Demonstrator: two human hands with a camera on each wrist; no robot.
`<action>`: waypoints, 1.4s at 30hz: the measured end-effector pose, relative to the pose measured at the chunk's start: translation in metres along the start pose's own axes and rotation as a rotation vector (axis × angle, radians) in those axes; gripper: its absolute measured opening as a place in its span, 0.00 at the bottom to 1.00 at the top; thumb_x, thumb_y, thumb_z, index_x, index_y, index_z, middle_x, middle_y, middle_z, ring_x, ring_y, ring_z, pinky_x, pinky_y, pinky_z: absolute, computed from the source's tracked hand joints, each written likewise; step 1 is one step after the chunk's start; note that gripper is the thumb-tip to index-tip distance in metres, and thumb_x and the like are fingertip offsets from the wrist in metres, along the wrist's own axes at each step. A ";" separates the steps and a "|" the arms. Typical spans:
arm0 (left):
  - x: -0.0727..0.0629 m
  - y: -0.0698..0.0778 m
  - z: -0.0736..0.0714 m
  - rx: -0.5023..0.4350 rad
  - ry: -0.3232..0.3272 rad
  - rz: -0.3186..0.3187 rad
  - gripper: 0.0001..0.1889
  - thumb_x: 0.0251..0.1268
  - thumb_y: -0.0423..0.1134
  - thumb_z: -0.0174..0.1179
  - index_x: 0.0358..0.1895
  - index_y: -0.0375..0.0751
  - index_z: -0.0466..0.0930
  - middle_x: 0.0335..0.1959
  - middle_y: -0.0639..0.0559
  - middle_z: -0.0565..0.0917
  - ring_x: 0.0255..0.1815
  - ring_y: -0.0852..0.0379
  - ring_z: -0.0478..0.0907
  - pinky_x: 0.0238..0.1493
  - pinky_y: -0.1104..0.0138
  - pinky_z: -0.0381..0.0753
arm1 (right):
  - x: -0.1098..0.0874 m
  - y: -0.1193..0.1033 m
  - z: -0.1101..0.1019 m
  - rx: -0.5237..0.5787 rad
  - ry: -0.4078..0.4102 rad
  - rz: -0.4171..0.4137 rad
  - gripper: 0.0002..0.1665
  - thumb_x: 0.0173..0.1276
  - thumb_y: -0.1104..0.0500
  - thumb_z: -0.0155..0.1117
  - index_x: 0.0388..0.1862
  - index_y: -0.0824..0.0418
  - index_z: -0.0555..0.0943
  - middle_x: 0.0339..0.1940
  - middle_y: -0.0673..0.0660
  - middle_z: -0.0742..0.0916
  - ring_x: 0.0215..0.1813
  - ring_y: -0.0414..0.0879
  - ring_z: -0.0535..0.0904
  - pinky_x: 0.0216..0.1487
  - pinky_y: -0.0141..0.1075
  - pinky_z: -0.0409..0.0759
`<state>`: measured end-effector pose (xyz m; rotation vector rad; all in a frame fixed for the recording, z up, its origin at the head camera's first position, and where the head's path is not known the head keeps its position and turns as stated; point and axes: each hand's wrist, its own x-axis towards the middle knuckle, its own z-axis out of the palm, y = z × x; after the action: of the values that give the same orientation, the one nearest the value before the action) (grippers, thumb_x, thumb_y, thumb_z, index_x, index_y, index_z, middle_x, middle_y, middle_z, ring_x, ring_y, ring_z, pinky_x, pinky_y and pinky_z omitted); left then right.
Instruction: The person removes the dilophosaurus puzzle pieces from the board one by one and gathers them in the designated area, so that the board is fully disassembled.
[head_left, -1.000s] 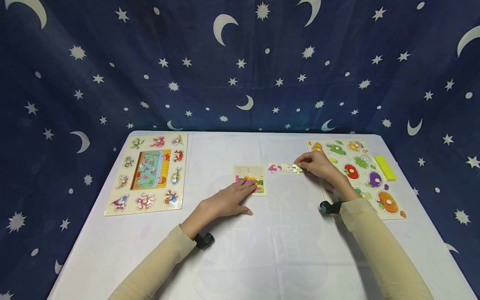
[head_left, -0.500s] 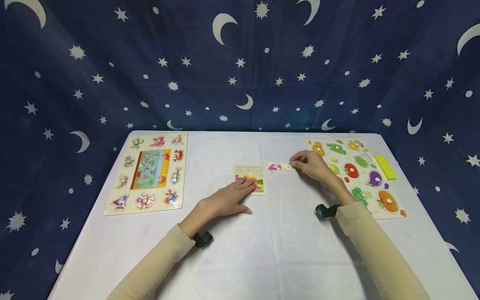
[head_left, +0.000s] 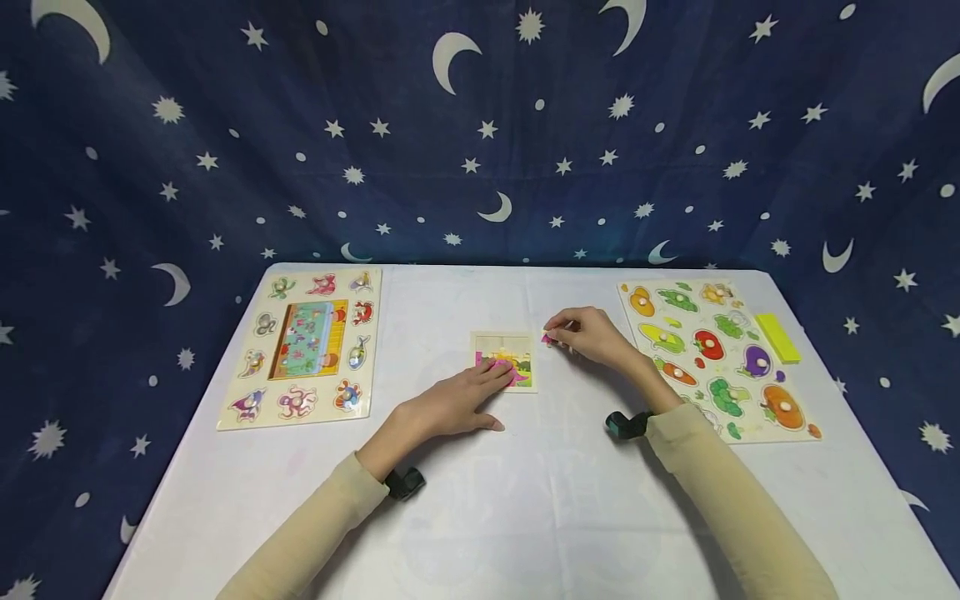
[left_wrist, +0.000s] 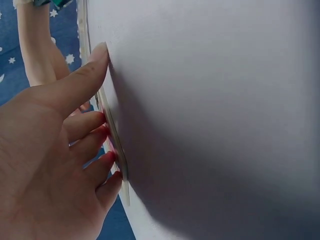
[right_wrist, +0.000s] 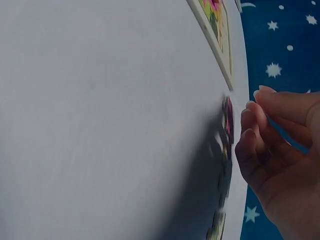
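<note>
Puzzle, square, pale-rimmed, partly under the extended left hand; thin, notched pieces near the right hand, fingertips narrowly gathered.

Long cream-beige fabric left sleeve: plain, one colour throughout. Long cream-beige fabric right sleeve: matching cut and finish. Small black left wrist device: compact, rounded housing. Small black right wrist device: similar form, black strap, teal patch on one end.

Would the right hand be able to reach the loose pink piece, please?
Probably yes: the right hand is close to the loose pink piece, and nothing visible stands between them.
</note>
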<state>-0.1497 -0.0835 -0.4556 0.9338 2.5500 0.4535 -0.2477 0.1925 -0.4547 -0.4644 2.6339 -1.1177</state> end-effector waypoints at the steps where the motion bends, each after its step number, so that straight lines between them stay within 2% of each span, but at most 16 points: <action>1: -0.001 0.000 0.000 0.002 0.003 0.006 0.45 0.70 0.57 0.64 0.83 0.47 0.53 0.86 0.54 0.51 0.86 0.49 0.44 0.83 0.54 0.55 | 0.001 -0.001 0.002 0.002 -0.007 -0.011 0.10 0.73 0.59 0.67 0.48 0.61 0.88 0.39 0.58 0.89 0.28 0.47 0.79 0.28 0.34 0.79; 11: -0.014 0.001 0.004 0.004 0.019 0.022 0.48 0.67 0.60 0.65 0.83 0.44 0.55 0.86 0.50 0.51 0.86 0.47 0.47 0.80 0.51 0.60 | 0.013 -0.024 0.020 -0.001 -0.098 -0.096 0.12 0.72 0.59 0.68 0.50 0.63 0.88 0.33 0.57 0.89 0.28 0.47 0.80 0.27 0.33 0.78; 17: -0.018 0.000 0.006 0.006 0.014 0.025 0.48 0.67 0.60 0.65 0.83 0.44 0.54 0.85 0.49 0.51 0.86 0.48 0.47 0.81 0.51 0.59 | 0.023 -0.038 0.035 -0.031 -0.161 -0.141 0.12 0.72 0.59 0.69 0.50 0.62 0.90 0.40 0.55 0.91 0.34 0.42 0.80 0.34 0.31 0.78; 22: -0.019 0.001 0.005 -0.020 0.020 0.039 0.47 0.68 0.57 0.66 0.83 0.41 0.55 0.85 0.46 0.53 0.86 0.46 0.47 0.80 0.50 0.60 | 0.030 -0.049 0.045 -0.046 -0.195 -0.164 0.11 0.70 0.60 0.71 0.49 0.62 0.91 0.47 0.57 0.92 0.38 0.42 0.80 0.41 0.31 0.78; 29: -0.020 0.002 0.005 -0.021 0.019 0.031 0.46 0.69 0.58 0.65 0.83 0.42 0.55 0.85 0.46 0.54 0.86 0.47 0.47 0.80 0.51 0.60 | 0.036 -0.058 0.054 -0.088 -0.223 -0.213 0.10 0.69 0.60 0.71 0.47 0.61 0.91 0.47 0.57 0.92 0.40 0.42 0.79 0.43 0.32 0.76; 37: -0.019 0.001 0.005 -0.020 0.004 0.029 0.46 0.70 0.58 0.64 0.83 0.41 0.54 0.85 0.47 0.54 0.86 0.47 0.46 0.82 0.52 0.57 | 0.041 -0.060 0.061 -0.125 -0.245 -0.216 0.09 0.69 0.60 0.71 0.45 0.59 0.92 0.43 0.55 0.92 0.42 0.43 0.81 0.49 0.37 0.79; 42: -0.019 0.000 0.006 -0.024 0.001 0.021 0.47 0.70 0.58 0.64 0.83 0.42 0.53 0.85 0.48 0.53 0.86 0.48 0.46 0.82 0.53 0.56 | 0.041 -0.061 0.063 -0.099 -0.254 -0.188 0.08 0.70 0.60 0.70 0.45 0.58 0.92 0.46 0.55 0.91 0.45 0.43 0.81 0.52 0.37 0.80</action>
<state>-0.1331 -0.0954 -0.4566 0.9531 2.5321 0.4894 -0.2525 0.0956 -0.4568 -0.8313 2.4682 -0.9112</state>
